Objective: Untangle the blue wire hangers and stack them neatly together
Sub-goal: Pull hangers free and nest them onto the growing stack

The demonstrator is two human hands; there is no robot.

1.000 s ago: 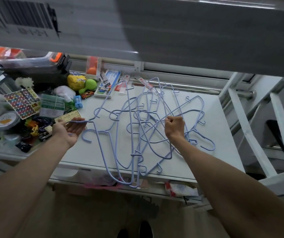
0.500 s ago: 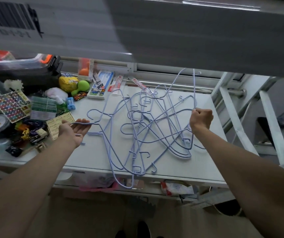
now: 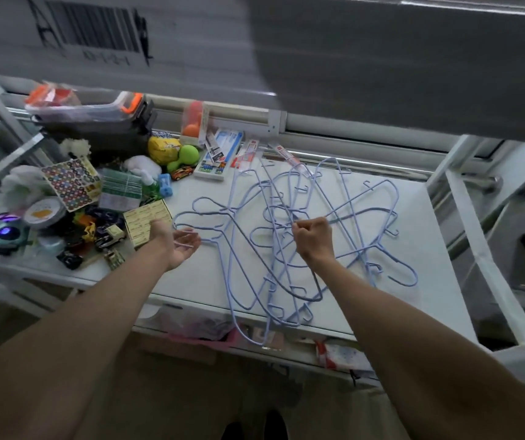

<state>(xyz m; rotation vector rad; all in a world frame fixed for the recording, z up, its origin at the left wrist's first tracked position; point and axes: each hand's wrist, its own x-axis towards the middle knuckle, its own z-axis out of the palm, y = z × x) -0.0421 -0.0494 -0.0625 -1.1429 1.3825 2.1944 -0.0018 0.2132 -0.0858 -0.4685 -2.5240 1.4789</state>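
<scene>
A tangle of blue wire hangers point(image 3: 289, 236) lies on a white bench point(image 3: 413, 242). They cross over each other so much that a true count cannot be made, but there are many of them, more than five. Each one is thin, pale blue wire with a curved hook at the top and small bent notches near the shoulders. The pile fills the middle and right part of the bench. A few hangers stick out past the near edge of the bench and hang over it. One big hook point(image 3: 408, 274) curls out on the right side of the pile.

There are two hands. The right hand point(image 3: 313, 238) is closed in a fist around some of the wire in the middle of the pile. The left hand point(image 3: 177, 244) is at the left edge of the pile, palm up and fingers loosely curled, partly open. A hook end of a hanger rests across its fingers.

The left part of the bench is full of small things. There is one sheet of round stickers point(image 3: 70, 182), one green ball toy point(image 3: 186, 155), one small toy car point(image 3: 181, 172) and one round tin point(image 3: 43, 212)
</scene>
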